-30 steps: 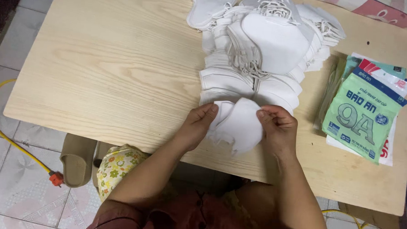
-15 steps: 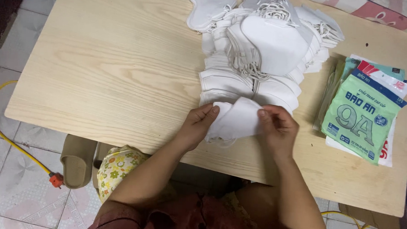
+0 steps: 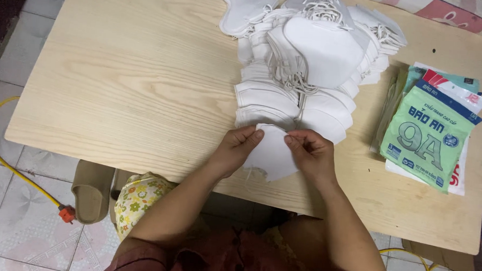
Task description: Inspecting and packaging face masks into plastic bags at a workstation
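Note:
A white folded face mask (image 3: pixel 272 152) lies at the near edge of a light wooden table (image 3: pixel 135 94). My left hand (image 3: pixel 235 148) pinches its left side, and my right hand (image 3: pixel 310 151) pinches its upper right edge. Both hands hold the same mask flat just above the tabletop. Directly behind it rises a large heap of white masks (image 3: pixel 308 57) with elastic ear loops, spreading toward the table's far edge.
A stack of green and white printed plastic packets (image 3: pixel 430 137) lies at the right of the table. On the tiled floor below are a beige slipper (image 3: pixel 91 191), a floral cushion (image 3: pixel 137 198) and a yellow cable with an orange plug (image 3: pixel 66 214).
The mask was spread wider between my hands before; now it is folded narrower, and my hands have drawn closer together at its top edge.

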